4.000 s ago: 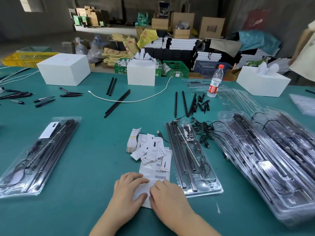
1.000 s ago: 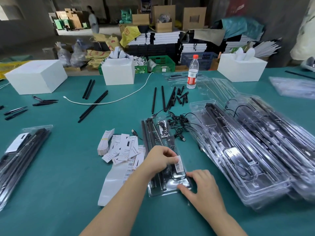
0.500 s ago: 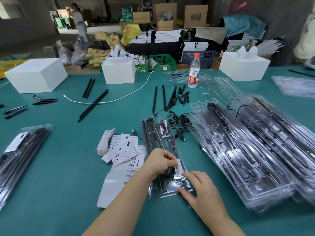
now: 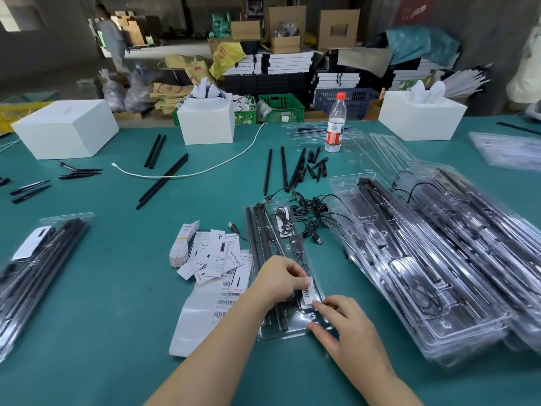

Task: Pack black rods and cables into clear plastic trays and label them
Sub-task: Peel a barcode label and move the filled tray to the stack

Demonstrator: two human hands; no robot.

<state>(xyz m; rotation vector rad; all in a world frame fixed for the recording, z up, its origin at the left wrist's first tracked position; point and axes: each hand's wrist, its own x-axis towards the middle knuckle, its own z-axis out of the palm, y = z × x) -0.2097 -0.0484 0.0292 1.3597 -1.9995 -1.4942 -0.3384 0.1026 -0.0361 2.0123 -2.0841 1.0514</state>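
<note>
A clear plastic tray (image 4: 265, 334) holding black rods and a coiled cable lies on the green table in front of me. A small white barcode label (image 4: 309, 291) sits over the tray's near end. My left hand (image 4: 279, 281) pinches the label's upper edge. My right hand (image 4: 341, 328) touches the label's lower corner with the index fingertip, thumb against the tray's near edge. The sticker backing sheet (image 4: 202, 315) lies just left of the tray. Loose black rods (image 4: 268, 171) and tangled black cables (image 4: 313, 213) lie beyond it.
Stacked filled clear trays (image 4: 439, 259) fill the right side. A bagged rod pack (image 4: 35, 276) lies at the left edge. Paper cards (image 4: 210, 254), a water bottle (image 4: 334, 127), a white cable (image 4: 205, 169) and white boxes (image 4: 66, 128) stand farther back.
Four seconds ago both hands were peeling at the backing sheet. Since then they have carried the label onto the tray, and in the last second my right index finger has reached its lower corner.
</note>
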